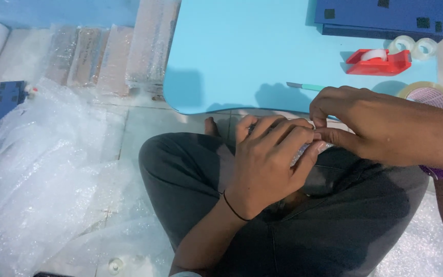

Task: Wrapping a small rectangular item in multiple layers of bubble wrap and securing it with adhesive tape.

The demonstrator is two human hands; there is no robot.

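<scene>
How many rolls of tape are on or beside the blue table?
4: one in the red tape dispenser, two small clear rolls just right of it, and a large clear packing tape roll at the table's right edge, partly behind the right hand. Others may be hidden.

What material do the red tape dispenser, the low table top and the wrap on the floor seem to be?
Dispenser: likely hard plastic, smooth with a slight gloss.
Table top: light blue, matte and even; perhaps laminate or plastic, I cannot tell.
Wrap: clear bubble plastic, with small cells and shiny crumpled folds.
</scene>
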